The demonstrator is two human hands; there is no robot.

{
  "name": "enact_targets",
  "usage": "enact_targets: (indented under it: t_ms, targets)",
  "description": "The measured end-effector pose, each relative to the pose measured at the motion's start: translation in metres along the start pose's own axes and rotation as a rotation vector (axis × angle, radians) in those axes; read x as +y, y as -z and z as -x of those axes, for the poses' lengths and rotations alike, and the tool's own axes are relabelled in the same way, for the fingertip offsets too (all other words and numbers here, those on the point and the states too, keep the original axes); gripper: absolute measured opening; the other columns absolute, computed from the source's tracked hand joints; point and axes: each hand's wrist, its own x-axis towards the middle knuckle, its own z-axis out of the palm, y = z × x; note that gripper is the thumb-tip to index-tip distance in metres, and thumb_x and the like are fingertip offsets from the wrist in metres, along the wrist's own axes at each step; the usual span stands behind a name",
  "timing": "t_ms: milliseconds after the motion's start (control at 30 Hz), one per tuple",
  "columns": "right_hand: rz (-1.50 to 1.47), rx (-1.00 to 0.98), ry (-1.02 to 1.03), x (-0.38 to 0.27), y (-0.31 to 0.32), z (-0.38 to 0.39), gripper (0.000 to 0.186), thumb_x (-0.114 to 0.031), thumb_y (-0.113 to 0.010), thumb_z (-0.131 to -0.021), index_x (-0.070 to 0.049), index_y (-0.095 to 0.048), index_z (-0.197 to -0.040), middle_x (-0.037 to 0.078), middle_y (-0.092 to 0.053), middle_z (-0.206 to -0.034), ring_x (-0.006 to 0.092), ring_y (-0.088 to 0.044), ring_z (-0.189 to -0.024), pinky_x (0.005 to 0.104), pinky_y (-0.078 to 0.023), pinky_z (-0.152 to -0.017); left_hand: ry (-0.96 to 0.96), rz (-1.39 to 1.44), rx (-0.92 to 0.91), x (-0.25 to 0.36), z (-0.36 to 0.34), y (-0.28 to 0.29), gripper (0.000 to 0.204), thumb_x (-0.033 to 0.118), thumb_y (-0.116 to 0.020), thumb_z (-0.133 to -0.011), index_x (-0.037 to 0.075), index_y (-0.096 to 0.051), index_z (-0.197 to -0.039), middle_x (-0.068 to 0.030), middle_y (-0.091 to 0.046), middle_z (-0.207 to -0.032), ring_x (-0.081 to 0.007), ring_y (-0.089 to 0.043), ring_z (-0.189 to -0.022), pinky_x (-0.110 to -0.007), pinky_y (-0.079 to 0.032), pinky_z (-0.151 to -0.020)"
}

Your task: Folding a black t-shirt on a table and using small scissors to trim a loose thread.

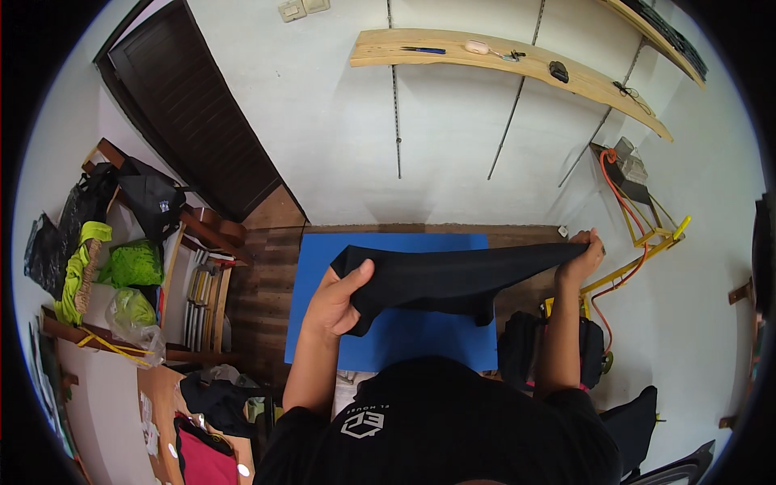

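Observation:
A black cloth [436, 279], which looks like a garment whose kind I cannot make out, is stretched sideways between my two hands above a blue tabletop [404, 341]. My left hand [333, 303] grips its wider end, the thumb lying over the fabric and the other fingers mostly hidden behind it. At the right, my right hand [584, 257] is raised and closed on the narrow, pulled-out end. The lower edge sags between them, with a small flap hanging toward the right side of the tabletop.
A wooden shelf [453, 52] with small items runs along the far wall. At the left stands a rack [214, 230] with bags and clothing. A black bag [521, 343] lies right of the table, near a yellow frame [630, 263] with an orange hose. A dark door [194, 105] is far left.

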Motion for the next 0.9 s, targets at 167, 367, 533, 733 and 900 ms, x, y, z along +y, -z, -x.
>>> enact_targets:
  t_ms: [167,367,533,733,900]
  targets:
    - [0.012,-0.113,-0.117,0.031,0.029,-0.008,0.048,-0.029,-0.054,-0.108,-0.009,-0.045,-0.066,0.001,-0.047,-0.064,0.0136,-0.043,-0.061,0.0325,-0.034,-0.062,0.114,-0.160,0.137,-0.014,-0.007,-0.007,0.031,-0.001,-0.068,-0.098,-0.005,-0.065,-0.129,-0.0192,-0.076,-0.119,-0.0282,-0.077,-0.106,-0.039,-0.065,-0.094]
    - [0.068,-0.231,-0.198,0.029,0.033,0.002,0.048,-0.028,-0.060,-0.107,-0.005,-0.050,-0.066,0.001,-0.050,-0.067,0.0116,-0.044,-0.067,0.0317,-0.035,-0.067,0.128,0.059,0.122,-0.020,-0.008,-0.005,0.035,0.004,-0.065,-0.101,-0.009,-0.063,-0.133,-0.0225,-0.074,-0.124,-0.0314,-0.077,-0.109,-0.042,-0.064,-0.097]
    - [0.472,-0.586,-0.216,0.023,0.022,0.025,0.052,-0.035,-0.062,-0.107,0.002,-0.048,-0.073,-0.004,-0.047,-0.068,0.0099,-0.044,-0.069,0.0334,-0.036,-0.063,0.267,0.174,0.075,0.000,0.000,0.000,0.045,0.012,-0.062,-0.105,-0.011,-0.056,-0.143,-0.0244,-0.071,-0.133,-0.0327,-0.074,-0.117,-0.041,-0.061,-0.103]
    - [0.823,-1.194,0.149,-0.002,-0.060,0.052,0.042,-0.040,-0.072,-0.101,0.001,-0.073,-0.089,0.020,-0.072,-0.088,0.0409,-0.069,-0.094,0.0493,-0.053,-0.085,0.256,0.278,0.076,0.023,0.023,0.024,0.049,0.019,-0.059,-0.108,-0.011,-0.053,-0.146,-0.0236,-0.067,-0.141,-0.0326,-0.071,-0.124,-0.042,-0.057,-0.109]
    - [0.539,-1.034,0.509,-0.039,-0.219,0.008,0.031,-0.036,-0.069,-0.103,-0.005,-0.071,-0.106,0.014,-0.074,-0.106,0.0357,-0.069,-0.101,0.0428,-0.052,-0.090,0.272,0.330,0.105,0.035,0.031,0.044,0.049,0.019,-0.058,-0.108,-0.009,-0.053,-0.147,-0.0228,-0.067,-0.142,-0.0337,-0.069,-0.127,-0.044,-0.055,-0.112]
